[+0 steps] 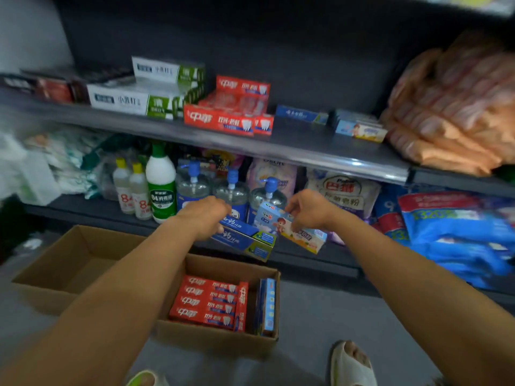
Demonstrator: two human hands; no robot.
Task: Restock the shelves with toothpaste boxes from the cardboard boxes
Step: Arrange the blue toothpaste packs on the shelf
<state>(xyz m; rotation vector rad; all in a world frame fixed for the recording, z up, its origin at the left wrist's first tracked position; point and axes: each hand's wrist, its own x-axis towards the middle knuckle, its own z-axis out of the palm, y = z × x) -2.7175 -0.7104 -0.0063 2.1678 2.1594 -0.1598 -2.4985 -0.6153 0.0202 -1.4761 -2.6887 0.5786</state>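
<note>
1. Carrying stock up from the cartons: the left hand (204, 215) grips a long dark-blue toothpaste box with a green end (245, 238), fingers curled over its top; the right hand (308, 208) pinches a pale-blue children's toothpaste box with a cartoon figure (289, 229). Both boxes are in the air, in front of the lower shelf, nearly touching each other.
2. Below them, the open brown cardboard box (223, 337) on the floor holds a block of red toothpaste boxes (207, 300) and a few blue ones on edge (267, 305). The second carton beside it (69, 263) looks empty.
3. Step in hand, by my reading: transport, mid-restock.
4. Next move likely calls for lifting both to the grey upper shelf (301, 143), matching the single blue box (302, 114) and the pale-blue stack (359, 128) there.
</note>
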